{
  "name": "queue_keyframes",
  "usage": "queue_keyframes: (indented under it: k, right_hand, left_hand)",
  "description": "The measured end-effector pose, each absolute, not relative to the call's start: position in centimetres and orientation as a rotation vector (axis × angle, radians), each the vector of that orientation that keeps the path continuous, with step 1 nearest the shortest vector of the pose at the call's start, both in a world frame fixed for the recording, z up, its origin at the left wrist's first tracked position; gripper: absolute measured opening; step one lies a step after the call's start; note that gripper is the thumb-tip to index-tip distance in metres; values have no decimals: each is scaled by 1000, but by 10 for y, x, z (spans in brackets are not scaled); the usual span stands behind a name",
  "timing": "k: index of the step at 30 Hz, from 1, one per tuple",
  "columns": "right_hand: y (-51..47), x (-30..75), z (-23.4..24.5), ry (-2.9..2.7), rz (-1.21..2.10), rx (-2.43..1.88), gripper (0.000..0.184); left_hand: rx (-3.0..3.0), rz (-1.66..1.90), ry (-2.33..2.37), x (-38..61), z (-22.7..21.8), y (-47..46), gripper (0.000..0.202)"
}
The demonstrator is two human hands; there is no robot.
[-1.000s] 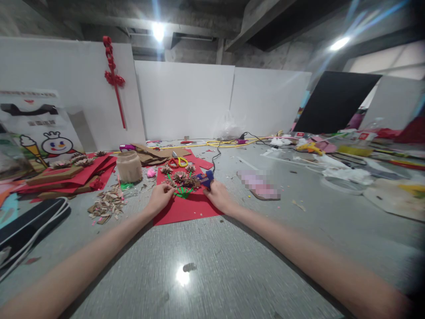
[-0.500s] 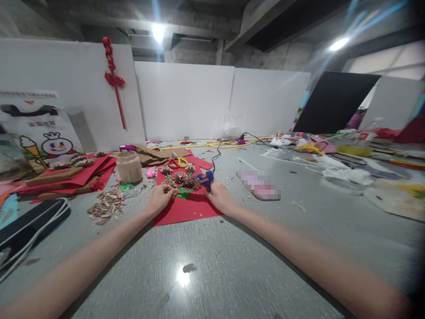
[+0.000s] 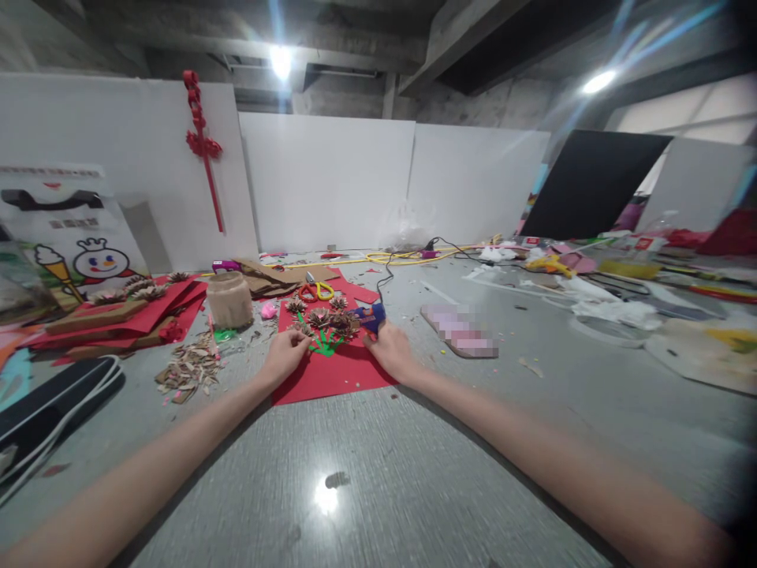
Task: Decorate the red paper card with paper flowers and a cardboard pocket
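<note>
From my end, the right hand's (image 3: 390,351) fingers are wrapped round a blue glue gun (image 3: 371,317); the left hand's (image 3: 287,355) are bunched just left of the green strips (image 3: 326,345), can't tell if they're grasping anything. Brown flowers (image 3: 320,318) already sit on the red paper (image 3: 331,380), mid-counter (image 3: 367,505). Looks well along, but I can't see what's unglued.

The red-and-yellow-handled scissors (image 3: 318,291) lay behind the brown petalled flowers (image 3: 320,318) on the flat red paper (image 3: 334,379), right of the round tan jar (image 3: 229,303).
</note>
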State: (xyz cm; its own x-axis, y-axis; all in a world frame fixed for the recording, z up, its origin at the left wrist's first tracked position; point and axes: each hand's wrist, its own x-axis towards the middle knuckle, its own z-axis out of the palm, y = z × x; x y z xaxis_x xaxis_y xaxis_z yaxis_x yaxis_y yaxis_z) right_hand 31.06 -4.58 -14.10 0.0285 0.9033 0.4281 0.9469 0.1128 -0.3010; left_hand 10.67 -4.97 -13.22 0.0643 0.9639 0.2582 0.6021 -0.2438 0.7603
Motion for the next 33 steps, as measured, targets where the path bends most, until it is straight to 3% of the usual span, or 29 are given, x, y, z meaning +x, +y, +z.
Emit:
queue_keyframes:
  k: [16, 33]
  right_hand:
    - [-9, 364, -134, -1780, -628, -1819, 40]
    - [-14, 369, -140, -2104, -686, -1882, 31]
  left_hand:
    - [1884, 1052, 1613, 106, -135, -48, 23]
    - [1856, 1091, 1569, 105, -138, -46, 24]
